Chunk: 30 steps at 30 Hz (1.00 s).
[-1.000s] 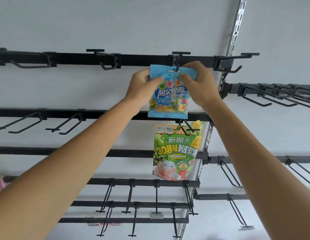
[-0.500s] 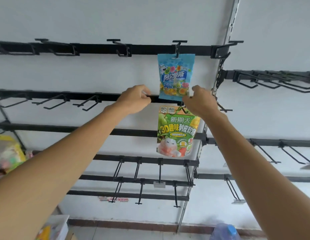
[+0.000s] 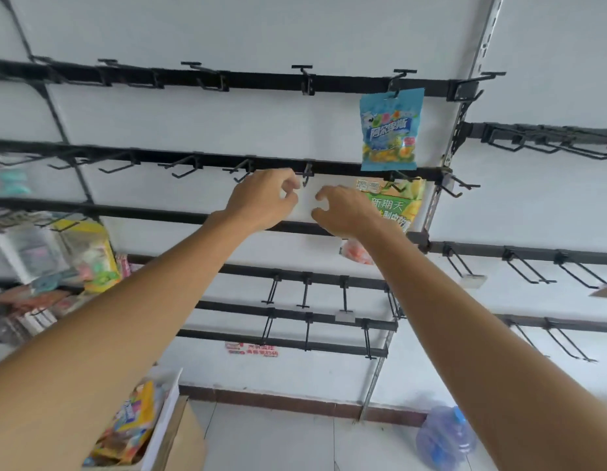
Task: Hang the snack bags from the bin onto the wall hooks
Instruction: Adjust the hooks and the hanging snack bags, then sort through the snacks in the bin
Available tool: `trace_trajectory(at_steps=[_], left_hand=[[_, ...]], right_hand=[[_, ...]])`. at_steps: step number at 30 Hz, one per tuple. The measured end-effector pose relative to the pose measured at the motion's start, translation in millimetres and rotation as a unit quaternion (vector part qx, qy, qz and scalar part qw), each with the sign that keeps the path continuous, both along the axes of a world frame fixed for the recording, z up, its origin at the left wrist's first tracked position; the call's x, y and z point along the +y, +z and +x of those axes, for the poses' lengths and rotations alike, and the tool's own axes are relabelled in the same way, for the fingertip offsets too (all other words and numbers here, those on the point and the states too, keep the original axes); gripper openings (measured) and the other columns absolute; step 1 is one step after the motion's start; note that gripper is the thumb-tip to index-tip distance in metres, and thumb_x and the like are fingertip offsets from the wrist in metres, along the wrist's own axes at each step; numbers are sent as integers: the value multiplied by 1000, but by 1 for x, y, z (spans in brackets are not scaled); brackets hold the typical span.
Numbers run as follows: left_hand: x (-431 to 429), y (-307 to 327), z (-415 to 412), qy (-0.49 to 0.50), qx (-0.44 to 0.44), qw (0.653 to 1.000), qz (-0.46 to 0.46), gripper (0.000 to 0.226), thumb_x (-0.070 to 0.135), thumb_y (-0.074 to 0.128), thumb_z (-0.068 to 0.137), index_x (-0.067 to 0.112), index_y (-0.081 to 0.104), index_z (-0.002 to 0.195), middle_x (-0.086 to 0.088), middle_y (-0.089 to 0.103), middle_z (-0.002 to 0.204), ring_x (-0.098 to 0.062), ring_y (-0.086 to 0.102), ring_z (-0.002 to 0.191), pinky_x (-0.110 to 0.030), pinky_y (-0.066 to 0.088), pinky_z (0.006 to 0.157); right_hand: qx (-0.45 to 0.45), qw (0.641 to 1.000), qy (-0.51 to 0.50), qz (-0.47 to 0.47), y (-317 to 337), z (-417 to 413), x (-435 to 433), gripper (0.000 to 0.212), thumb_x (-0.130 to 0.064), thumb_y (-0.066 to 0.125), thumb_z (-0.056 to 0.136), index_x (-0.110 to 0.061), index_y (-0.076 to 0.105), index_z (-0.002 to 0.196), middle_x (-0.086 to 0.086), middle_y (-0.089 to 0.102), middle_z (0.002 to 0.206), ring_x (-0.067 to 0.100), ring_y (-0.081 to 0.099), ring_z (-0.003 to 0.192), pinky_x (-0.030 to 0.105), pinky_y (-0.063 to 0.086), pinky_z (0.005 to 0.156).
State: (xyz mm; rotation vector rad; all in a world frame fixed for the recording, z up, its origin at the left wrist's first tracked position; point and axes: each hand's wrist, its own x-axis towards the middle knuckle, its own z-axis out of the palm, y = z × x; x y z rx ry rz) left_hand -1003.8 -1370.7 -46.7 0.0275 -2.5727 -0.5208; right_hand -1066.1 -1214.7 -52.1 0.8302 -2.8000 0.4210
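Bright, even daylight; soft shadows, wide-angle bending at edges, slight motion blur throughout.

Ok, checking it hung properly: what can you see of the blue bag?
The blue bag is a glossy light-blue plastic pouch with white lettering, a cartoon figure above and sweets pictured below. It hangs slightly tilted by its top edge from a hook on the top rail, its bottom edge in front of the next rail, above a green bag. Only the hook visibly holds it.
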Motion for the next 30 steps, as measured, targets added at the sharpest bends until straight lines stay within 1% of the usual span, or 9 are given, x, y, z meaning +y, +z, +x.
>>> trace_trajectory(at_steps=[4, 9, 14, 17, 19, 21, 23, 27, 30], left_hand=[[-65, -23, 64, 62, -106, 992, -12, 24, 27, 55, 92, 29, 64, 113, 11, 67, 112, -18, 61, 104, -40, 51, 90], [-147, -50, 140, 151, -224, 963, -18, 25, 29, 50, 90, 35, 64, 110, 9, 65, 109, -20, 59, 100, -37, 50, 89], [-221, -82, 196, 208, -265, 941, 0, 28, 31, 49, 91, 32, 66, 113, 4, 65, 117, -23, 60, 106, -38, 50, 91], [-260, -108, 216, 228, -299, 927, 7, 23, 31, 49, 95, 29, 66, 110, 1, 66, 115, -23, 61, 101, -38, 51, 84], [-287, -128, 223, 241, -316, 917, 20, 20, 27, 51, 96, 24, 66, 108, -4, 66, 115, -24, 62, 101, -39, 52, 85], [-311, -147, 225, 256, -339, 905, 31, 23, 26, 50, 98, 19, 65, 115, -2, 63, 120, -23, 59, 107, -36, 49, 87], [-331, -163, 224, 266, -358, 894, 46, 24, 25, 48, 99, 17, 62, 117, 0, 59, 116, -21, 55, 107, -33, 45, 84], [-363, -204, 221, 279, -371, 881, 93, 25, 22, 48, 98, 10, 64, 113, -8, 65, 117, -27, 60, 105, -44, 49, 93], [-381, -241, 225, 278, -392, 869, 122, 26, 29, 49, 97, 19, 63, 117, -1, 65, 118, -21, 60, 104, -41, 51, 91]], right_hand=[[-55, 993, 91, 52, -27, 42, -70, 45, -40, 49, 94, -22, 50, 136, 6, 54, 136, 28, 50, 122, 40, 44, 98], [-108, 974, 184, 80, -61, 97, -168, 46, -43, 49, 95, -26, 47, 137, 3, 50, 139, 26, 46, 127, 42, 41, 103], [-119, 948, 282, 91, -90, 139, -257, 43, -38, 50, 95, -22, 51, 134, 5, 54, 137, 28, 49, 126, 40, 42, 102], [-136, 932, 321, 100, -115, 147, -308, 41, -41, 49, 95, -21, 53, 130, 6, 56, 133, 29, 51, 124, 41, 44, 101], [-151, 920, 345, 112, -135, 150, -338, 42, -38, 48, 97, -17, 51, 133, 8, 55, 135, 31, 50, 125, 38, 41, 100], [-153, 910, 364, 129, -157, 147, -365, 42, -36, 47, 98, -15, 49, 135, 10, 53, 138, 31, 49, 126, 38, 41, 100], [-163, 898, 378, 154, -181, 141, -391, 44, -37, 48, 96, -16, 48, 135, 10, 52, 138, 32, 49, 125, 41, 43, 101], [-195, 880, 389, 189, -220, 129, -433, 44, -37, 49, 97, -15, 47, 135, 12, 51, 138, 32, 51, 122, 40, 46, 96], [-211, 870, 390, 215, -250, 127, -458, 45, -38, 47, 98, -17, 45, 138, 9, 49, 142, 31, 49, 126, 42, 44, 101]])
